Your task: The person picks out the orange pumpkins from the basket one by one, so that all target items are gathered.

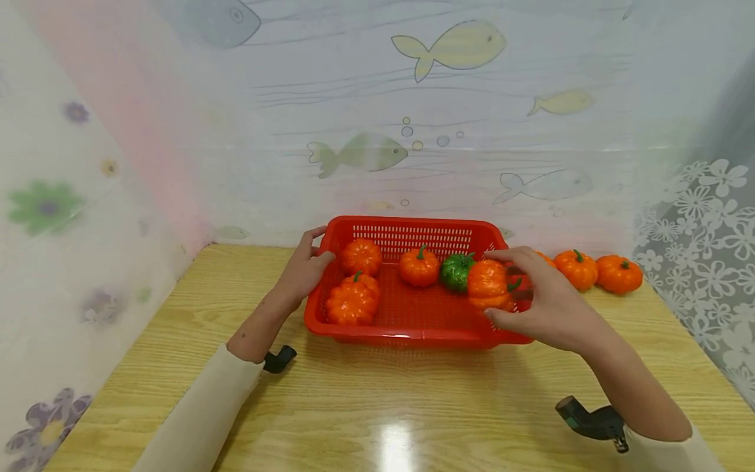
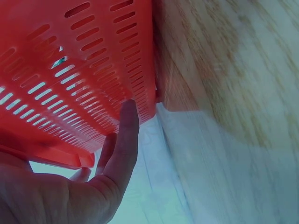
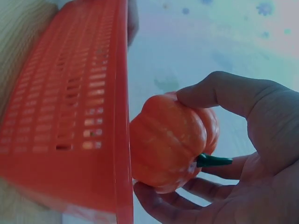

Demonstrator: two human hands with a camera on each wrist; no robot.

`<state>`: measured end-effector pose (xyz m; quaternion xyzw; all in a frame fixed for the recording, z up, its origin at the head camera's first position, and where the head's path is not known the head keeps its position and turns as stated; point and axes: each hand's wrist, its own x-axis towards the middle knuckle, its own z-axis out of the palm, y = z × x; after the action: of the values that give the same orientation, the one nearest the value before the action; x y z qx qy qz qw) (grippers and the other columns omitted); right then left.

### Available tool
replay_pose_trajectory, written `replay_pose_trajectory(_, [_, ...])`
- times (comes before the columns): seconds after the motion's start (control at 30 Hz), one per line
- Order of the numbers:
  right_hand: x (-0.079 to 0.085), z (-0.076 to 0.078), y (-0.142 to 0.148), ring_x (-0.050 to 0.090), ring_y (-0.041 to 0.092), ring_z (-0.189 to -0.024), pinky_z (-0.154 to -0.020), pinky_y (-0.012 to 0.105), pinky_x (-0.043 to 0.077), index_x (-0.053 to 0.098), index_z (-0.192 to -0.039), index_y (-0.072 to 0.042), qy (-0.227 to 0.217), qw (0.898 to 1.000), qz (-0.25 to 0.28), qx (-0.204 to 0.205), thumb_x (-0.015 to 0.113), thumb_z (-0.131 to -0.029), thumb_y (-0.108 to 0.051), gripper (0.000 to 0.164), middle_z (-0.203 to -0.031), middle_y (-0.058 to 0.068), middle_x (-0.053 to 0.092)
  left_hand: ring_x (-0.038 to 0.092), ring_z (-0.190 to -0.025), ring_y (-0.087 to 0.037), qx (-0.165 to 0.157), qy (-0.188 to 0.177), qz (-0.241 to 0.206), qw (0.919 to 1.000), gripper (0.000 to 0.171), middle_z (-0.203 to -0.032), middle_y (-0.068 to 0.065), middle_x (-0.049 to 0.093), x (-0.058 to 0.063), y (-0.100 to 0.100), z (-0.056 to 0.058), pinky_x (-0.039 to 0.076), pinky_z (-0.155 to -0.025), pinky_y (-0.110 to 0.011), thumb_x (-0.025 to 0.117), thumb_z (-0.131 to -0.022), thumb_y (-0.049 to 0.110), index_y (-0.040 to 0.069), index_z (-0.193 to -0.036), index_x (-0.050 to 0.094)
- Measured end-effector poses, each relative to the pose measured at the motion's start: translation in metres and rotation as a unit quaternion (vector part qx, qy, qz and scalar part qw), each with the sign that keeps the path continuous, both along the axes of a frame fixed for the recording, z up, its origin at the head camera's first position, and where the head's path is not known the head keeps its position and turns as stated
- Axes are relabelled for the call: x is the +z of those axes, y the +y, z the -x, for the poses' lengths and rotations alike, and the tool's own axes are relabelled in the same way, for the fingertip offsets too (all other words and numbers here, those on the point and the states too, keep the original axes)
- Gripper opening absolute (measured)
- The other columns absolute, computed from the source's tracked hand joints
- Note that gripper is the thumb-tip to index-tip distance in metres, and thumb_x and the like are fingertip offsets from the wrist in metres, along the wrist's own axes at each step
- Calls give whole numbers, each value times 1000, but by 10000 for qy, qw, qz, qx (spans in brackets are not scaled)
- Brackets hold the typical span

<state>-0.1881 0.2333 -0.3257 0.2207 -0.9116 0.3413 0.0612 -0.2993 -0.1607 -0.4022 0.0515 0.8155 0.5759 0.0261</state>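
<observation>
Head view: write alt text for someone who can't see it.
A right hand grips an orange pumpkin at the right end of a red basket; the left hand holds its other end. Three orange pumpkins and a green one sit inside, with others on the table to the right.

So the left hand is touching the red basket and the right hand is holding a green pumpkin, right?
Not green: the right hand is holding an orange pumpkin, as the right wrist view shows. And yes, the left hand is touching the red basket.
</observation>
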Motion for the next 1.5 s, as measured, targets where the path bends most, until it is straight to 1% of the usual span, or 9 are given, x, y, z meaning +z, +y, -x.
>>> replay_pose_trajectory(0.27, [-1,-2,20,57,27,-113,-91,9,48,53,-152,-11,114,9999,-21,-122,90,-83,-13,78,-142,10,52,63,-121,-41,17,-16,12,10000,67,-137,-23,51,0,-1,1,60,-97,-53,49,-106,22,21,-168,23])
replay_pose_trajectory(0.43, [-1,-2,30,55,23,-111,-92,8,46,54,-152,-13,265,9995,-132,-86,90,-82,-9,79,-138,8,51,63,-120,-41,58,-8,36,10000,67,-136,-23,51,0,-1,0,60,-97,-53,49,-106,22,21,-168,23])
replay_pose_trajectory(0.57, [0,-1,39,55,21,-111,-92,4,43,53,-151,-10,419,9989,-207,-97,91,-80,-7,80,-138,9,53,63,-120,-41,50,13,35,10000,67,-136,-23,51,1,-1,-1,60,-97,-53,49,-105,21,20,-168,24])
replay_pose_trajectory(0.8, [-4,-2,55,54,4,-106,-92,2,42,52,-149,-7,443,9986,-196,-224,89,-81,-4,77,-137,11,53,63,-119,-41,30,40,36,10000,66,-135,-24,52,1,1,-1,60,-97,-53,48,-107,21,19,-167,24])
replay_pose_trajectory(1.03, [-9,-2,72,57,13,-105,-90,0,41,50,-150,-3,328,9979,-223,-510,89,-83,-8,77,-139,16,53,64,-118,-41,22,42,44,10000,66,-134,-24,52,0,1,0,61,-96,-53,48,-106,21,18,-168,24])
replay_pose_trajectory(1.2, [-15,1,82,51,4,-108,-89,-1,39,51,-149,-2,393,9973,-311,-541,88,-81,-2,78,-140,17,52,64,-118,-41,29,26,15,10000,66,-134,-23,52,0,1,1,61,-96,-52,49,-106,21,19,-167,24])
replay_pose_trajectory(1.27, [-16,2,86,50,11,-114,-88,-1,37,51,-149,0,392,9973,-353,-518,88,-80,1,78,-141,21,50,64,-119,-41,24,29,3,10000,67,-135,-23,52,0,0,1,61,-96,-52,49,-106,21,19,-167,24])
replay_pose_trajectory(1.4, [-19,6,92,52,36,-117,-86,2,36,51,-148,1,348,9967,-491,-547,88,-77,2,80,-142,26,47,64,-119,-41,12,20,0,10000,67,-136,-24,52,0,0,1,61,-96,-53,49,-106,22,20,-168,24])
replay_pose_trajectory(1.5, [-21,10,94,52,42,-114,-87,10,41,51,-149,2,297,9958,-610,-609,89,-77,1,82,-141,27,45,64,-119,-42,13,1,-17,10000,67,-136,-24,52,1,0,1,61,-96,-53,49,-106,22,20,-168,24])
